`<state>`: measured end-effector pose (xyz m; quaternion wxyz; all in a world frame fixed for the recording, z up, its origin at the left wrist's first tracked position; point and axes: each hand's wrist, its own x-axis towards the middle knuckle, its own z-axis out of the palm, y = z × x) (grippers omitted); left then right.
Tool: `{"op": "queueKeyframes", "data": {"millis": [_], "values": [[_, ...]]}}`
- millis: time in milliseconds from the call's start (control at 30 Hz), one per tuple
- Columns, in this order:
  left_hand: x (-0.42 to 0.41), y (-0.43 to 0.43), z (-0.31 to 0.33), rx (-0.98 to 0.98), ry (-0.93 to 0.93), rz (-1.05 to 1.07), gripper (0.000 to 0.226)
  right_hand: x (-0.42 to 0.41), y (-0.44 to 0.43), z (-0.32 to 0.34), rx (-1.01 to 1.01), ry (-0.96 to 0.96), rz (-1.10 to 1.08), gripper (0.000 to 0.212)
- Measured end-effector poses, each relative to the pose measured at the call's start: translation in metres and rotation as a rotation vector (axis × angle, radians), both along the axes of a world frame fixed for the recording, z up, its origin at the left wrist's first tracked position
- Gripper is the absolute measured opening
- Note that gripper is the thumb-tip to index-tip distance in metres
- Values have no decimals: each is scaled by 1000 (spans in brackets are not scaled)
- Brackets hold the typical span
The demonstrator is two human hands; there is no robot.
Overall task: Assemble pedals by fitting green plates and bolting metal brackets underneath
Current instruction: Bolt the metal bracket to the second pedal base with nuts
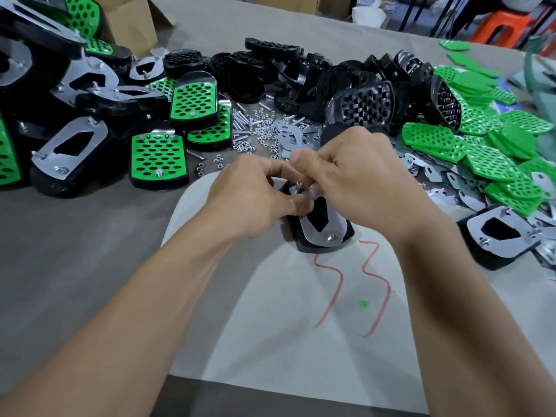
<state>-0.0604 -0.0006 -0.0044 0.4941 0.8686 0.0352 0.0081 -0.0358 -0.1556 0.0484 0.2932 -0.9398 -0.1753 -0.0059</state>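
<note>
A black pedal (pixel 346 236) lies upside down on a white sheet (pixel 294 311) at the table's middle. A metal bracket (pixel 313 233) sits on its underside, with one bolt end (pixel 332 237) at its near end. My left hand (pixel 255 197) grips the pedal's far left edge, thumb on the bracket. My right hand (pixel 358 173) pinches a small fastener (pixel 298 185) at the bracket's far end; fingers hide most of it.
Finished green-plated pedals (pixel 156 158) pile up at the left. Loose nuts and bolts (pixel 255 127) and spare brackets (pixel 290 136) lie behind my hands. Empty black pedals (pixel 364 103) stand at the back, green plates (pixel 481 145) at the right, another bracketed pedal (pixel 502 236) near right.
</note>
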Motion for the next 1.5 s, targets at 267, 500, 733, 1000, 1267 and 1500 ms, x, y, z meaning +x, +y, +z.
{"op": "queueKeyframes", "data": {"millis": [267, 500, 733, 1000, 1267, 1500], "values": [[1, 3, -3, -4, 14, 19, 25, -1, -3, -3, 131, -34, -26, 54], [2, 1, -3, -24, -4, 22, 31, 1, -12, -2, 92, -40, 25, 21], [-1, 3, 1, 53, -25, -27, 38, 2, -6, -6, 12, 12, 67, 24], [-2, 2, 1, 54, -6, -10, 33, 0, -8, -5, 130, -60, 1, 22], [-4, 2, 2, 44, -21, -18, 25, -4, -3, -2, 124, -12, 34, 18], [-2, 3, 1, 53, -18, -2, 31, -4, -2, -4, 189, -123, -19, 20]]}}
